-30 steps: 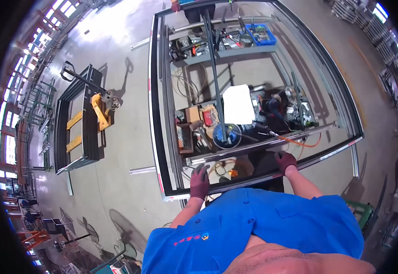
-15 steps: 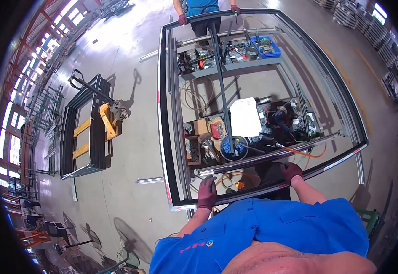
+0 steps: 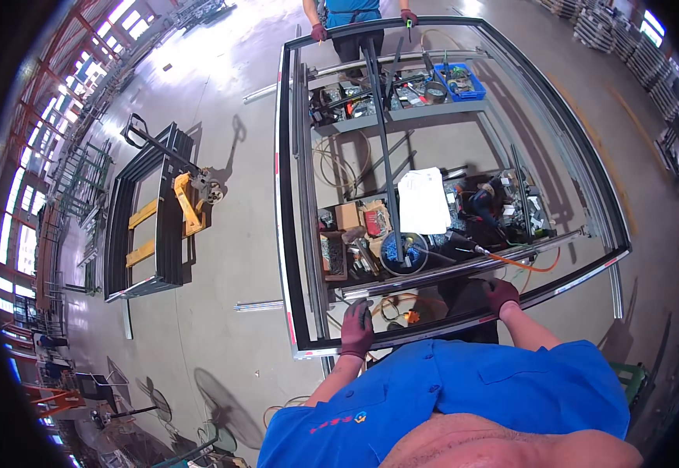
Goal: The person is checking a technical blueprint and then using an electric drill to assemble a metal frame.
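Observation:
A large rectangular metal frame (image 3: 282,156), black inside with a silvery outer edge, spans the space in front of me. My left hand (image 3: 356,329), in a dark red glove, is closed over its near rail towards the left corner. Further right, my right hand (image 3: 501,298), gloved alike, is curled round the same rail. The undersides of both grips are hidden. Across the frame, a co-worker in blue has gloved hands (image 3: 319,33) at the far rail, with a small green-and-black item by the hand on the right.
Below the frame, a workstand carries a blue crate (image 3: 461,81), white papers (image 3: 423,201), a round tub of blue pieces (image 3: 403,254), boxes of hardware and a tool with an orange hose (image 3: 522,264). At left, a yellow pallet jack (image 3: 188,204) stands among stacked dark frames (image 3: 169,226).
The whole scene sits slightly further right and lower in the picture. Both my hands keep their places on the near rail, and the co-worker's hands stay at the far one.

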`<state>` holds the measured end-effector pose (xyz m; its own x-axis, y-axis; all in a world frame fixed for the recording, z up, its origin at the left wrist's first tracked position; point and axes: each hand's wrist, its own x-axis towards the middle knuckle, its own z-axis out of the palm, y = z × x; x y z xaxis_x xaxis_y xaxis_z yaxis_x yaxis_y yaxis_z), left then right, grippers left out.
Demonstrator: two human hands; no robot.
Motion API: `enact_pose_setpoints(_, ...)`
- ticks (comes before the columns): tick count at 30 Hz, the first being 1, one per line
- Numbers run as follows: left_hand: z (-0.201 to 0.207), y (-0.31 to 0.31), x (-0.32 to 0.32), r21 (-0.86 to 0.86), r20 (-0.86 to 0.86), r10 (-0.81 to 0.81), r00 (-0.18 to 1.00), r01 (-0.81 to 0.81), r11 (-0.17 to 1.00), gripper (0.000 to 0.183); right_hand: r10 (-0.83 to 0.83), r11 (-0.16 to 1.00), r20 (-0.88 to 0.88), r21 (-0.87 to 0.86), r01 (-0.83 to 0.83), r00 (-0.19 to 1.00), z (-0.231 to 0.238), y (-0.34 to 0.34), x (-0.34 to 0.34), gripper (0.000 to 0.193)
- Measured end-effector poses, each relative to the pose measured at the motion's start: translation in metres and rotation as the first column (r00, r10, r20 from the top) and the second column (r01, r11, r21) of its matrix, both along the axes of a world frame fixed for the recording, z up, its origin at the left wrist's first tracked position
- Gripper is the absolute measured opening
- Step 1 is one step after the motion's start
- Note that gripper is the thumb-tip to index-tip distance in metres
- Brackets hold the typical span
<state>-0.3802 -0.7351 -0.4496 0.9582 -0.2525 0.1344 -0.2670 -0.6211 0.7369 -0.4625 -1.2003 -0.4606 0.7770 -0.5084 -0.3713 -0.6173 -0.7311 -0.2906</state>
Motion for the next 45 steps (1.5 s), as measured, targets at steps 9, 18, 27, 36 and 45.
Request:
enact_pose_setpoints(9,0.004,0.001,-0.002,0.001,-0.168,0.007,0.986,-0.007,1.0,0.031,-0.006,1.0,0.03,0.016,0.005,1.0,0.006,0.002,0.002,0.044)
enact_pose_setpoints(18,0.005,0.0,-0.001,-0.022,-0.131,-0.006,0.991,0.003,1.0,0.033,-0.006,1.0,0.037,0.015,0.005,0.999,0.011,0.003,0.002,0.045)
enact_pose_setpoints(27,0.004,0.0,-0.001,0.013,-0.069,-0.021,0.997,0.022,1.0,0.033,0.003,1.0,0.021,-0.008,-0.003,1.0,0.009,0.002,0.003,0.046)
enact_pose_setpoints(36,-0.001,0.001,-0.003,0.02,-0.097,-0.017,0.995,0.019,1.0,0.033,-0.024,1.0,0.01,0.001,0.024,1.0,0.009,0.003,0.001,0.045)
enact_pose_setpoints(45,0.006,-0.002,0.001,0.041,-0.127,-0.005,0.992,0.01,0.999,0.035,-0.027,1.0,0.028,0.002,0.027,0.999,0.008,0.002,0.0,0.045)
